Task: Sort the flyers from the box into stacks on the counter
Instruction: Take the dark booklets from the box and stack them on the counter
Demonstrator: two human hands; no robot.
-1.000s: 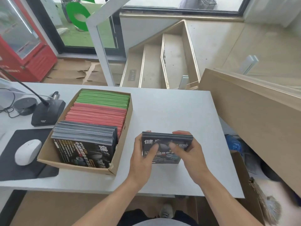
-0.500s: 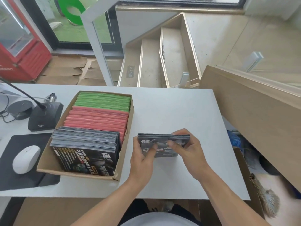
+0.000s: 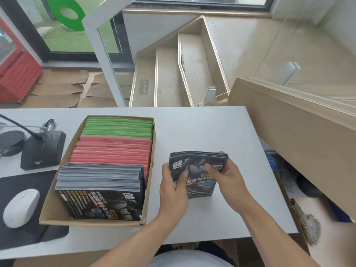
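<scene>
A cardboard box (image 3: 149,189) sits on the white counter (image 3: 208,132), left of centre. It holds upright green flyers (image 3: 119,127) at the far end, red flyers (image 3: 112,151) in the middle and dark printed flyers (image 3: 100,189) at the near end. Right of the box, a bundle of dark flyers (image 3: 200,186) stands on its lower edge on the counter, tilted toward me. My left hand (image 3: 174,191) grips its left side with the thumb on the cover. My right hand (image 3: 228,183) grips its right side, fingers over the top corner.
A microphone base (image 3: 43,149) with a gooseneck, a white mouse (image 3: 21,207) on a black pad (image 3: 28,237) and cables lie left of the box. A wooden partition (image 3: 300,135) rises past the counter's right edge. Stairs (image 3: 173,74) drop beyond the far edge.
Both hands kept hold of the dark bundle beside the box, and it now stands more upright, showing more of its cover. The camera view shifted slightly.
</scene>
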